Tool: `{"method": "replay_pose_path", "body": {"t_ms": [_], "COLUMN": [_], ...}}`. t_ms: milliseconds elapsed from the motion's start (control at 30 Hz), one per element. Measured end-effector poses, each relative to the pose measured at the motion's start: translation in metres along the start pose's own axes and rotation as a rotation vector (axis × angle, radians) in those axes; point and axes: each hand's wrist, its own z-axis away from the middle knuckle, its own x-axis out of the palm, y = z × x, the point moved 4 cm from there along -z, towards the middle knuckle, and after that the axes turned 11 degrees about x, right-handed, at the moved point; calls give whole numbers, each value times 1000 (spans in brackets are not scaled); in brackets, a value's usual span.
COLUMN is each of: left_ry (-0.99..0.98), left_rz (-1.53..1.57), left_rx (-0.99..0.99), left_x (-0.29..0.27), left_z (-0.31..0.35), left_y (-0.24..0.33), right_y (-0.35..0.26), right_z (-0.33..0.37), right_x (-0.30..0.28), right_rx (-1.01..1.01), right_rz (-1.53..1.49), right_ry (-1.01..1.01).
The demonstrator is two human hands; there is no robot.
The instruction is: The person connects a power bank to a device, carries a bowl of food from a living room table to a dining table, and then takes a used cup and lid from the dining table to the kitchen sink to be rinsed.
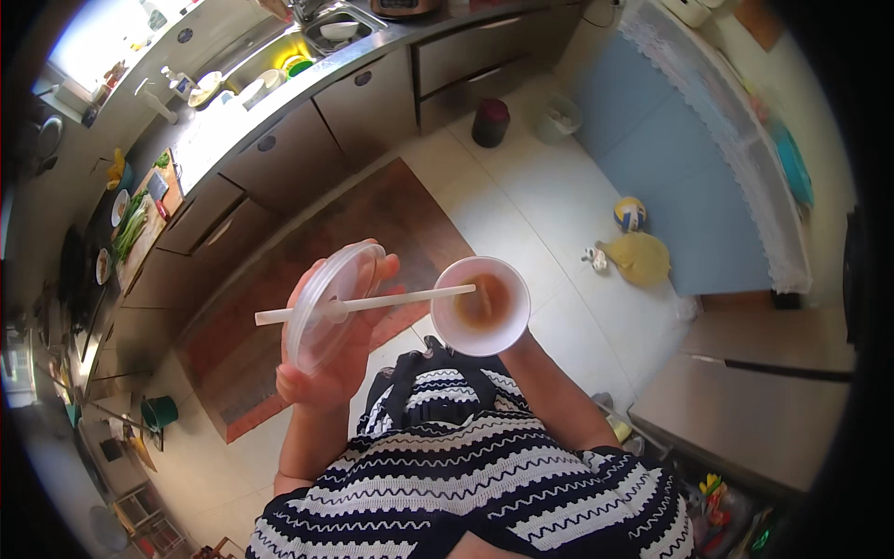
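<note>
My left hand (pixel 358 349) grips a clear plastic lid (pixel 312 321), tilted up nearly on edge. A pale drinking straw (pixel 400 300) runs through the lid, and its right end reaches over the mouth of a white cup (pixel 454 331). Brownish-orange liquid (pixel 494 303) lies in the bottom of the cup. My right hand (pixel 523 347) is around the cup from behind and below; the cup hides its fingers almost wholly. Lid and cup are apart, held in front of my striped top.
Along the far left runs a kitchen counter with a sink (pixel 346 30), a cutting board with green vegetables (pixel 135 224) and bowls. On the floor lie a dark red mat (pixel 307 252), a ball (pixel 629 214) and a yellow rounded thing (pixel 643 259). A dark bin (pixel 491 123) stands by the cabinets.
</note>
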Motion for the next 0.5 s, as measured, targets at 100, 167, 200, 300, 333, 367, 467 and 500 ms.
{"method": "replay_pose_path", "body": {"t_ms": [100,167,200,300,333,367,467,500], "left_ry": [71,78,121,230,302,379,488,562], "left_rz": [-36,-49,-50,-49,-2,43,37,36], "left_rx": [30,91,95,166,206,243,364,401], "left_x": [-15,-24,-29,-54,-62,-71,-91,-99], "left_z": [-45,-75,-89,-125,-138,-148,-186,-196], "left_y": [-15,-20,-21,-15,-14,-13,-4,-2], "right_y": [-30,-49,-61,-93,-105,-115,-134,-142], "right_z": [-58,-99,-116,-156,-172,-186,-239,-253], "right_x": [-13,-20,-19,40,47,57,69,69], "right_rx": [45,41,64,39,-2,-37,129,138], "right_rz": [-33,-39,-38,105,190,269,168,169], "right_ry": [-130,-307,-331,-97,-130,-160,-140,-126]}}
